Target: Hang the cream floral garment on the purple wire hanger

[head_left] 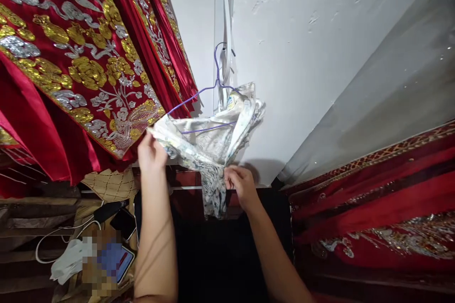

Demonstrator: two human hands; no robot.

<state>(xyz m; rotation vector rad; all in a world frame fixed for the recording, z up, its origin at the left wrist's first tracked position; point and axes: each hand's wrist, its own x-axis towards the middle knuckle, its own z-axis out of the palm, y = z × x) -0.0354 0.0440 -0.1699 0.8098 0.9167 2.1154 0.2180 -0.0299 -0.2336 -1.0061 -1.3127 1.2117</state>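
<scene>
A light floral-patterned garment (213,151) hangs on a purple wire hanger (192,99), whose hook is caught on a white strip on the wall. At the garment's left shoulder edge, my left hand (151,151) pinches the cloth with closed fingers. My right hand (240,180) is closed on the garment's front, lower and to the right, where the fabric bunches. The lower part of the cloth falls in crumpled folds between my hands. The hanger's bottom bar shows through the neck opening.
Red cloth with gold and silver sequin embroidery (88,71) hangs at the left. A white wall (302,57) stands ahead. More red embroidered fabric (384,208) lies at the right. A phone (126,265), a white cable (39,246) and crumpled tissue (69,262) lie at lower left.
</scene>
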